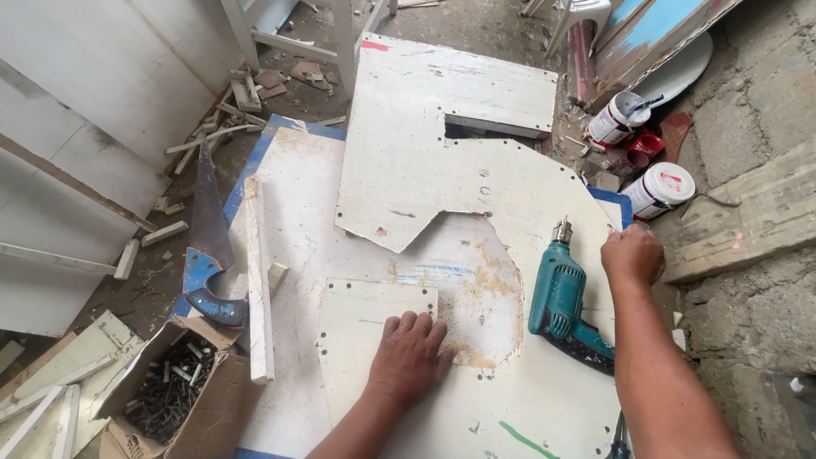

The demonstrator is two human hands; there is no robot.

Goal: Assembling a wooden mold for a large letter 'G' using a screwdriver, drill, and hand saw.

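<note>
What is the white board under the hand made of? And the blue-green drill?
The white board under the left hand looks like painted plywood: flat, chipped white paint, with sawdust beside it. The drill seems to have a glossy teal plastic body and a metal chuck at its tip, which looks grey and shiny.

White round board [544, 399] (sawdust-smeared) carries: teal drill [561, 297] at its right edge, notched white panel [425, 144] above drill, wood strip [257, 280] and handsaw [208, 246] far left.
</note>
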